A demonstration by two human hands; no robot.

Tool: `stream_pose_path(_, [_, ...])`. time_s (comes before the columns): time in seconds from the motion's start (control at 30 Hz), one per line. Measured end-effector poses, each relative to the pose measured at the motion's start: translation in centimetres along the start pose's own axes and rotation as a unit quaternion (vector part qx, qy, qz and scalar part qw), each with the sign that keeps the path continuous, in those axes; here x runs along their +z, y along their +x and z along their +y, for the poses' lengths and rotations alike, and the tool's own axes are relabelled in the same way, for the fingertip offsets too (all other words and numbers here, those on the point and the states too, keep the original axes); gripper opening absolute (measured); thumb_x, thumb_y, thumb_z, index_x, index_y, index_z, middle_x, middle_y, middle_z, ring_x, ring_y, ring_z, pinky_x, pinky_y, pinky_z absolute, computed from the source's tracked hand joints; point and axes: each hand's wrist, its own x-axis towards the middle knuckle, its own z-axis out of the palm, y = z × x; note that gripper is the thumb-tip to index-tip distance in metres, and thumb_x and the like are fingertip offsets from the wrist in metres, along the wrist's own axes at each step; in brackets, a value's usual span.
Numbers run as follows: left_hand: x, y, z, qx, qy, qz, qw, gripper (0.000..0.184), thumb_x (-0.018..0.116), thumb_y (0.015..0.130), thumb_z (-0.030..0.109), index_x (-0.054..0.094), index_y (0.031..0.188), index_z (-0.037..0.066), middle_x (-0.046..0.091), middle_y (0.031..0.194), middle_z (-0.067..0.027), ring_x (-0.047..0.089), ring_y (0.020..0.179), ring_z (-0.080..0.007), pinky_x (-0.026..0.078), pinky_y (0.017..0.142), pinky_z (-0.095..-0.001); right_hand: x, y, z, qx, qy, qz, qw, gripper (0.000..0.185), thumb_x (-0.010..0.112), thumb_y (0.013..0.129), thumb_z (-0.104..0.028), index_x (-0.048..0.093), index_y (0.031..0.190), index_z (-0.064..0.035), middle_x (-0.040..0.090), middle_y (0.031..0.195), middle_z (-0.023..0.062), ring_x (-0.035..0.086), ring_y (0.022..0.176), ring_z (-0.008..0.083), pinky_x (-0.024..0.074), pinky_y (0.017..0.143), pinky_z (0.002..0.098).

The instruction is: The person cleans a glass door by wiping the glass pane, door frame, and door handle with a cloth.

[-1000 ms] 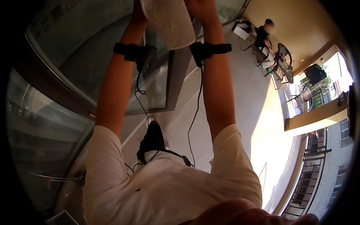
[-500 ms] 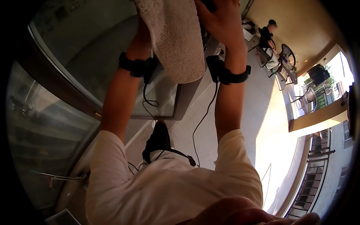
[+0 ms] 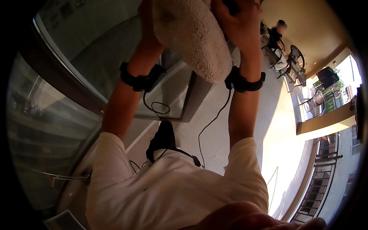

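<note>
while both arms reach out ahead of the person, a pale, fluffy cloth (image 3: 195, 36) hangs between the hands, its rounded lower end just beside the right wrist band (image 3: 247, 82) and its top cut off by the view. the left hand (image 3: 148, 23) is at the cloth's left side, its fingers out of sight, so how wide or narrow it is cannot be told. the right hand (image 3: 245, 27) is at the other side, thumb and fingers parted near a dark item (image 3: 231, 5); whether it grips that or the cloth is unclear.

the step in hand looks like handling the raised cloth with both hands. any move from this pose would seem to call for a steady hold at both sides, with the right cable (image 3: 210, 123) and the left cable (image 3: 150, 108) slack and clear of the cloth.

glass (image 3: 96, 50) in a dark frame (image 3: 61, 82) is at the left, pale floor (image 3: 214, 147) lies below, and another person (image 3: 279, 36) sits well apart, near a table (image 3: 298, 73).
</note>
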Motion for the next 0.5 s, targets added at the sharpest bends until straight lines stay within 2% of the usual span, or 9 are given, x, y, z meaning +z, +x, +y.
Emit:
stream_pose_path(0.13, [-1.0, 0.4, 1.5, 0.062, -0.015, -0.011, 0.998, 0.022, 0.067, 0.089, 0.02, 0.066, 0.097, 0.0, 0.067, 0.091, -0.0132, 0.067, 0.09, -0.0271, 0.053, 0.084, -0.037, 0.0, 0.1, -0.7, 0.032, -0.005, -0.003, 0.999, 0.023, 0.075, 0.076, -0.018, 0.064, 0.066, -0.0003, 0.052, 0.053, 0.015, 0.051, 0.049, 0.0294, 0.0392, 0.051, 0.0385])
stream_pose_path(0.17, [-0.9, 0.2, 1.2, 0.09, 0.007, -0.021, 0.996, 0.02, 0.068, 0.088, 0.02, 0.066, 0.092, 0.0, 0.068, 0.088, -0.0139, 0.067, 0.09, -0.0292, 0.053, 0.084, -0.0371, 0.0, 0.1, -0.7, 0.032, -0.012, -0.008, 0.999, 0.024, 0.076, 0.076, -0.018, 0.064, 0.066, -0.0004, 0.053, 0.054, 0.0146, 0.051, 0.049, 0.0292, 0.0389, 0.051, 0.0381])
stream_pose_path(0.2, [-1.0, -0.1, 1.3, 0.05, -0.014, -0.035, 0.998, 0.021, 0.072, 0.084, 0.018, 0.067, 0.095, 0.001, 0.068, 0.099, -0.0152, 0.067, 0.095, -0.0317, 0.054, 0.086, -0.0365, 0.1, 0.1, -0.6, 0.032, -0.019, -0.013, 0.999, 0.024, 0.077, 0.076, -0.019, 0.064, 0.066, -0.0006, 0.053, 0.054, 0.0143, 0.052, 0.05, 0.0291, 0.0385, 0.051, 0.0377])
stream_pose_path(0.23, [-0.8, -0.7, 1.3, 0.05, -0.014, -0.033, 0.998, 0.021, 0.072, 0.084, 0.018, 0.067, 0.095, 0.001, 0.068, 0.099, -0.0152, 0.067, 0.095, -0.0317, 0.054, 0.086, -0.0365, 0.2, 0.1, -0.6, 0.031, -0.02, -0.014, 0.999, 0.024, 0.077, 0.076, -0.019, 0.064, 0.066, -0.0006, 0.053, 0.054, 0.0143, 0.052, 0.05, 0.0291, 0.0385, 0.051, 0.0377])
stream_pose_path(0.3, [-0.1, -1.7, 1.4, 0.077, 0.093, 0.073, 0.99, 0.026, 0.075, 0.081, 0.017, 0.067, 0.102, 0.003, 0.065, 0.113, -0.0153, 0.067, 0.099, -0.0318, 0.054, 0.085, -0.0369, 0.5, -0.1, -0.3, 0.031, -0.047, 0.008, 0.998, 0.023, 0.075, 0.077, -0.019, 0.064, 0.067, -0.0008, 0.054, 0.055, 0.0144, 0.053, 0.052, 0.0301, 0.0392, 0.053, 0.0383])
stream_pose_path(0.33, [-0.2, -1.6, 1.3, 0.077, 0.093, 0.076, 0.99, 0.026, 0.075, 0.081, 0.017, 0.067, 0.102, 0.003, 0.065, 0.113, -0.0153, 0.067, 0.099, -0.0318, 0.054, 0.085, -0.0369, 0.8, -0.2, 0.1, 0.029, -0.048, 0.007, 0.998, 0.023, 0.075, 0.077, -0.019, 0.064, 0.067, -0.0008, 0.054, 0.055, 0.0144, 0.053, 0.052, 0.0301, 0.0392, 0.053, 0.0383])
stream_pose_path(0.4, [-0.7, -1.1, 1.3, 0.065, 0.056, 0.017, 0.996, 0.044, 0.078, 0.079, 0.019, 0.062, 0.118, 0.005, 0.062, 0.12, -0.015, 0.066, 0.102, -0.0345, 0.055, 0.083, -0.0391, 1.3, -0.2, 1.5, -0.021, -0.043, 0.024, 0.999, 0.021, 0.072, 0.078, -0.021, 0.066, 0.071, -0.0014, 0.055, 0.059, 0.0148, 0.055, 0.056, 0.0316, 0.0399, 0.057, 0.0409])
stream_pose_path(0.43, [-0.8, -0.7, 1.5, 0.065, 0.056, 0.019, 0.996, 0.044, 0.078, 0.079, 0.019, 0.062, 0.118, 0.005, 0.062, 0.12, -0.015, 0.066, 0.102, -0.0345, 0.055, 0.083, -0.0391, 1.3, -0.4, 2.1, -0.023, -0.044, 0.022, 0.999, 0.021, 0.072, 0.078, -0.021, 0.066, 0.071, -0.0014, 0.055, 0.059, 0.0148, 0.055, 0.056, 0.0316, 0.0399, 0.057, 0.0409])
stream_pose_path(0.5, [-1.5, 0.1, 2.8, 0.007, 0.048, -0.056, 0.997, 0.058, 0.078, 0.078, 0.021, 0.053, 0.129, 0.008, 0.062, 0.118, -0.0161, 0.065, 0.102, -0.0384, 0.055, 0.081, -0.0403, 1.3, -0.7, 2.7, -0.01, -0.092, 0.002, 0.996, 0.021, 0.07, 0.079, -0.023, 0.069, 0.078, -0.0022, 0.057, 0.062, 0.0156, 0.057, 0.06, 0.0336, 0.0408, 0.061, 0.0427])
